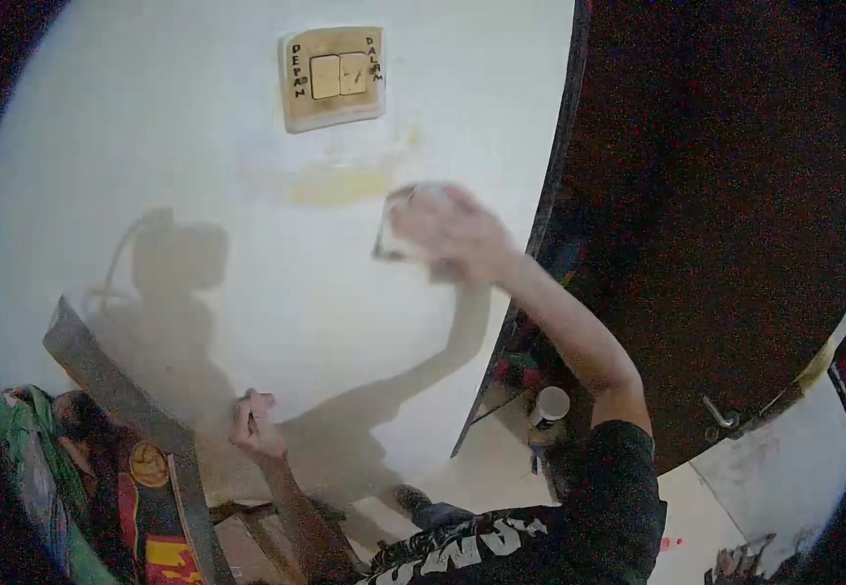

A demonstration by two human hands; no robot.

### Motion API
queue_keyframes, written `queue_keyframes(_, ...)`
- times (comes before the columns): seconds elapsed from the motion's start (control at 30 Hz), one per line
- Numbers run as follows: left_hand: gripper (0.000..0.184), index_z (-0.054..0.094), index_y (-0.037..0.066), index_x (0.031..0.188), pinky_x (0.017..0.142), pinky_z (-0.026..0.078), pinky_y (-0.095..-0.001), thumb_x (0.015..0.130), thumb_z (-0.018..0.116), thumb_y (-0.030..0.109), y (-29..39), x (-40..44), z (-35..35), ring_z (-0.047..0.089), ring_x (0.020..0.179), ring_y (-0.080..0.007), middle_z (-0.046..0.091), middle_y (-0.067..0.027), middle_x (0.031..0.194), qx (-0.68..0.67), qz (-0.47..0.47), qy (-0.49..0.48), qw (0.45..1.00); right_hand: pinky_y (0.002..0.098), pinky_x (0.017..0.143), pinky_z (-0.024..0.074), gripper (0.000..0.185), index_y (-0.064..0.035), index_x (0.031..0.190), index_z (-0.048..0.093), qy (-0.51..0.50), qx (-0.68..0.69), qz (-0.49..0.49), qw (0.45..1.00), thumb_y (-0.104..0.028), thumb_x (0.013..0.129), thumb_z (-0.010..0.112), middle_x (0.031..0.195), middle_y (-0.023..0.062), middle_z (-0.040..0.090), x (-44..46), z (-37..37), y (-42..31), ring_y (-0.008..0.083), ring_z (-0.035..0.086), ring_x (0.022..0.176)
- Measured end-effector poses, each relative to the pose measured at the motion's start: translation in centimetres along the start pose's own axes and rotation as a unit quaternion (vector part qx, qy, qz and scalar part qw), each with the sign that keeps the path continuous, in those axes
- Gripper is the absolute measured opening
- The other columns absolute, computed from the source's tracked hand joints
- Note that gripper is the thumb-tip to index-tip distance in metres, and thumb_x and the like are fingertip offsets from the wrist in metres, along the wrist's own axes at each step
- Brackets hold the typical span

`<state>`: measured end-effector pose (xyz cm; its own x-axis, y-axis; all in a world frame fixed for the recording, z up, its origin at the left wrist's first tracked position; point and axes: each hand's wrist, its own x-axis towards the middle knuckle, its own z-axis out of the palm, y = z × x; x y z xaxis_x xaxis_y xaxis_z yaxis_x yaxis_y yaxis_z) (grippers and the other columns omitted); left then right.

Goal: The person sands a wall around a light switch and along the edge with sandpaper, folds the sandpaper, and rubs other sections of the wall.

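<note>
My right hand, smeared by motion, presses a flat pale sheet with a dark edge against the white wall. The sheet is mostly hidden under my fingers, and its kind is hard to tell. Just above and left of it, the wall carries a yellowish patch. Higher up sits a beige double light switch, hand-lettered "DEPAN" and "DALAM". Lower left, my left hand is held in front of the wall with its fingers curled in; whether anything is between them does not show.
A dark door with a metal handle fills the right side. A white cup-like container stands low beside it. At the lower left are a grey-edged board and green cloth. My shadow falls across the wall.
</note>
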<state>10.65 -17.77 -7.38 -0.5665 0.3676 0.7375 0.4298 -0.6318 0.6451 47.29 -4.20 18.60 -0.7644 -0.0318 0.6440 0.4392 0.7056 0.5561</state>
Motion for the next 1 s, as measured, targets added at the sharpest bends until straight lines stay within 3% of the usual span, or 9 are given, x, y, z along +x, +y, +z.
queue_keyframes(0.07, 0.031, 0.064, -0.004, 0.079, 0.076, 0.049, -0.0349, 0.095, 0.053, 0.021, 1.6, -0.3, 0.6, 0.06, 0.071, -0.021, 0.064, -0.0122, 0.076, 0.025, -0.082, 0.025, 0.996, 0.0469, 0.113, 0.0183, 0.071, -0.0045, 0.141, 0.036, 0.089, -0.028, 0.079, 0.992, -0.014, 0.075, 0.059, 0.149, 0.0178, 0.03, 0.7, -0.9, 3.1, 0.0335, 0.024, 0.14)
queue_keyframes(0.1, 0.032, 0.064, -0.003, 0.078, 0.075, 0.049, -0.0347, 0.095, 0.053, 0.021, 3.5, 0.3, 1.2, 0.06, 0.071, -0.0205, 0.064, -0.0119, 0.076, 0.033, -0.125, 0.035, 0.991, 0.0484, 0.109, 0.0252, 0.054, -0.0058, 0.131, 0.049, 0.261, 0.0, 0.263, 0.929, -0.012, 0.077, 0.054, 0.139, 0.0176, 0.044, 2.3, -0.5, 2.5, 0.0332, 0.037, 0.132)
queue_keyframes(0.23, 0.034, 0.065, -0.003, 0.079, 0.075, 0.049, -0.0326, 0.096, 0.053, 0.024, 4.3, 0.8, 0.7, 0.061, 0.069, -0.018, 0.065, -0.0103, 0.076, -0.026, -0.172, 0.003, 0.985, 0.0454, 0.113, 0.0191, 0.065, -0.007, 0.137, 0.045, -0.014, -0.013, 0.005, 1.0, -0.004, 0.073, 0.057, 0.145, 0.0142, 0.038, 1.8, 0.0, 1.1, 0.0335, 0.03, 0.137)
queue_keyframes(0.33, 0.033, 0.067, -0.002, 0.081, 0.076, 0.049, -0.0325, 0.095, 0.053, 0.024, 0.9, 0.5, -0.6, 0.062, 0.07, -0.0173, 0.067, -0.01, 0.075, 0.015, -0.286, 0.013, 0.958, 0.0441, 0.113, 0.0221, 0.053, -0.007, 0.134, 0.046, 0.151, -0.063, 0.054, 0.985, -0.007, 0.082, 0.053, 0.14, 0.0153, 0.045, 4.3, -1.8, 5.4, 0.0315, 0.036, 0.134)
queue_keyframes(0.37, 0.034, 0.067, -0.002, 0.081, 0.076, 0.049, -0.0327, 0.096, 0.053, 0.025, 1.1, 0.4, -0.5, 0.063, 0.07, -0.0178, 0.067, -0.0102, 0.075, 0.018, -0.27, 0.009, 0.963, 0.0438, 0.113, 0.0228, 0.05, -0.0085, 0.133, 0.049, 0.26, 0.01, 0.164, 0.951, -0.011, 0.083, 0.056, 0.14, 0.0134, 0.045, 6.0, -1.7, 5.2, 0.0308, 0.038, 0.133)
queue_keyframes(0.53, 0.037, 0.068, -0.001, 0.081, 0.077, 0.048, -0.0333, 0.096, 0.051, 0.028, 1.1, 2.6, 0.4, 0.065, 0.073, -0.0193, 0.068, -0.0115, 0.074, 0.035, -0.1, -0.031, 0.994, 0.0437, 0.112, 0.0252, 0.042, -0.0057, 0.128, 0.054, 0.11, -0.045, 0.018, 0.993, -0.006, 0.086, 0.051, 0.139, 0.0142, 0.046, 7.5, -0.8, 7.0, 0.0339, 0.038, 0.132)
queue_keyframes(0.63, 0.037, 0.067, -0.002, 0.08, 0.074, 0.049, -0.0327, 0.096, 0.05, 0.027, 0.9, 1.8, 0.7, 0.065, 0.072, -0.0194, 0.068, -0.0115, 0.075, 0.04, -0.228, 0.017, 0.973, 0.0437, 0.112, 0.0247, 0.043, -0.0059, 0.129, 0.053, 0.166, -0.025, 0.038, 0.985, -0.005, 0.085, 0.051, 0.14, 0.0119, 0.046, 7.5, -1.6, 10.4, 0.0329, 0.036, 0.134)
queue_keyframes(0.9, 0.037, 0.065, -0.003, 0.077, 0.075, 0.051, -0.0354, 0.097, 0.049, 0.025, -4.8, 0.1, 0.5, 0.064, 0.07, -0.0209, 0.067, -0.0121, 0.075, -0.002, -0.242, -0.004, 0.97, 0.0438, 0.11, 0.0302, 0.056, -0.0153, 0.137, 0.045, 0.224, -0.174, 0.075, 0.956, -0.012, 0.083, 0.059, 0.148, 0.0076, 0.035, 7.6, -1.4, 14.0, 0.0321, 0.034, 0.135)
queue_keyframes(1.0, 0.038, 0.064, -0.003, 0.076, 0.075, 0.052, -0.0362, 0.096, 0.049, 0.025, -6.3, -0.3, 0.8, 0.064, 0.069, -0.0217, 0.067, -0.0133, 0.075, -0.037, -0.23, 0.013, 0.972, 0.0452, 0.11, 0.0302, 0.06, -0.0132, 0.139, 0.042, 0.107, -0.086, 0.016, 0.99, -0.009, 0.081, 0.059, 0.147, 0.0088, 0.035, 7.0, 0.3, 9.6, 0.034, 0.034, 0.134)
